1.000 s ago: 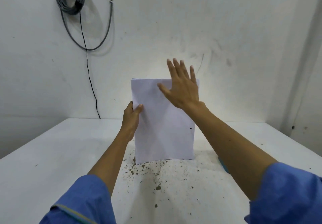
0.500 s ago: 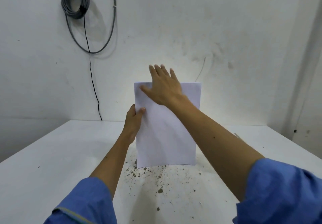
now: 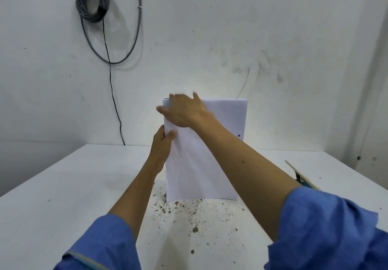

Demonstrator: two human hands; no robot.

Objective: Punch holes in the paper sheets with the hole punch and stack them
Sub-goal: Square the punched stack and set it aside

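A stack of white paper sheets (image 3: 210,164) stands upright on its bottom edge on the white table (image 3: 63,185), with a punched hole near its right edge. My left hand (image 3: 162,141) grips the stack's left edge. My right hand (image 3: 184,110) lies across the stack's top left corner with its fingers spread, blurred by motion. The hole punch (image 3: 302,177), cream lever over a blue base, lies on the table to the right, partly hidden behind my right arm.
Dark specks and stains (image 3: 184,208) litter the table in front of the sheets. A coiled grey cable (image 3: 92,1) hangs on the white wall, with a thin black wire running down behind the table. The table's far edge meets the wall.
My right hand has moved left and down, from above the stack's top right to its top left corner. The sheets stay upright in my left hand.
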